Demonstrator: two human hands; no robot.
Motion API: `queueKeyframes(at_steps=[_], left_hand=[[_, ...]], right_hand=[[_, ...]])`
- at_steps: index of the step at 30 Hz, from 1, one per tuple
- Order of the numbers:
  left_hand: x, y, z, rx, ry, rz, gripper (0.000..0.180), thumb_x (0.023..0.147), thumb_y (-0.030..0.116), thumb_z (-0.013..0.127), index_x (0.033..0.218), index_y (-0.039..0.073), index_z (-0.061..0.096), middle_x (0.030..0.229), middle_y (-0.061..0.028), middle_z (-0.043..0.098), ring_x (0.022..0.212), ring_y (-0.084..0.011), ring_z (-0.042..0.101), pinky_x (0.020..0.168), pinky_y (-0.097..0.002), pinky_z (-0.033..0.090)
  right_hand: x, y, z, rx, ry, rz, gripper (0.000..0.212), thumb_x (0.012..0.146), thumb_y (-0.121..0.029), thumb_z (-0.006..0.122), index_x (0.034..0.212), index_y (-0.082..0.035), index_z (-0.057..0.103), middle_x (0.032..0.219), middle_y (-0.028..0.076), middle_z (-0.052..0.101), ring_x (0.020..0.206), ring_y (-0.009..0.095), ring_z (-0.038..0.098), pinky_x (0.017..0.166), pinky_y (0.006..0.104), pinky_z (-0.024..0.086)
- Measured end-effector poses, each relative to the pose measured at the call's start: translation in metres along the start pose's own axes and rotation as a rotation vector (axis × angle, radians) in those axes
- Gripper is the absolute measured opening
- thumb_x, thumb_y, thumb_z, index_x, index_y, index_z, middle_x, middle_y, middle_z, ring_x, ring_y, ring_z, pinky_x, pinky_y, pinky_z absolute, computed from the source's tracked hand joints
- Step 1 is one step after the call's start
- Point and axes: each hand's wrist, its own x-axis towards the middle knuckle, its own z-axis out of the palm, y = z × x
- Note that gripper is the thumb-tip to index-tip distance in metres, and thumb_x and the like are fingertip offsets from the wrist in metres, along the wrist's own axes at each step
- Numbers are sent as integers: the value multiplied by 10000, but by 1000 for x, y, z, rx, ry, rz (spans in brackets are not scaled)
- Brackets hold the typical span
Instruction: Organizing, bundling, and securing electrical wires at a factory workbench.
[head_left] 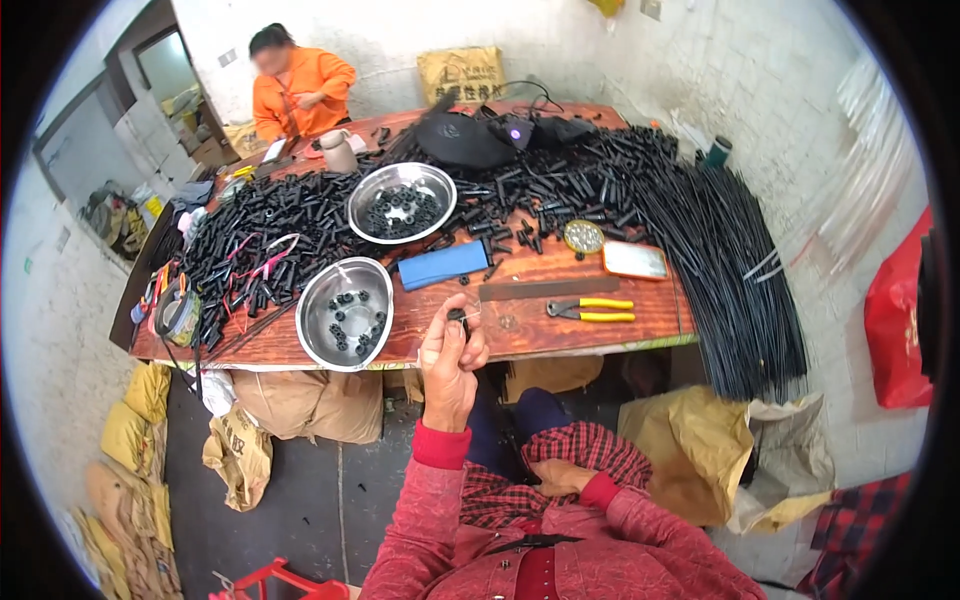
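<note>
The left hand (450, 352) pinches a small round black piece (457, 315) between thumb and fingers, by the near edge of the red-brown wooden table (650, 300), right of a shiny round metal bowl (320, 300). The right hand (560, 477) lies on red-and-black checked cloth (610, 450), and I cannot tell if it holds anything. Yellow-handled metal pliers (605, 303) lie on the table.

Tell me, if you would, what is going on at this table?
The left hand holds up a small black part by the near edge of the table, while the right hand rests on a red checked cloth. Two steel bowls with small black pieces stand there, and yellow-handled pliers lie to their right. Another person, in orange, is at the far side.
</note>
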Motion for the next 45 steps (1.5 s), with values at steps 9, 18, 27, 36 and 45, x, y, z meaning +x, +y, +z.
queueKeyframes(at_steps=[9,18,27,36,45], left_hand=[[-13,-4,21,26,36,57,406,1003,171,633,1366,13,545,1169,-46,602,671,-60,409,553,-195,337],[-4,-32,65,264,111,58,332,1016,139,593,1333,43,576,1070,-3,664,826,-74,644,601,-177,481],[-9,-50,90,227,30,38,382,996,139,642,1350,21,558,1040,-26,653,632,-21,479,525,-159,359],[-2,-74,101,305,61,85,365,980,104,659,1324,22,570,921,-3,644,623,-9,468,526,-153,346],[7,-109,115,291,-28,-50,412,965,105,678,1354,26,566,950,15,649,650,-17,459,545,-168,332]], right_hand=[[-43,-152,-237,227,847,-268,349,824,-93,738,1159,-36,657,958,119,655,779,230,682,674,316,543],[-33,-143,-258,58,1186,-429,393,792,-174,765,1152,-69,648,954,98,647,768,256,700,625,390,533],[-69,-130,-261,85,1250,-415,300,823,-147,769,1088,-17,717,892,105,682,675,186,673,594,299,521],[-73,-113,-259,129,1356,-355,248,842,-139,770,1063,-32,732,901,103,710,705,206,712,615,300,554],[-99,-86,-262,340,1429,-266,204,803,-66,805,975,10,724,870,117,716,731,202,725,621,300,571]])
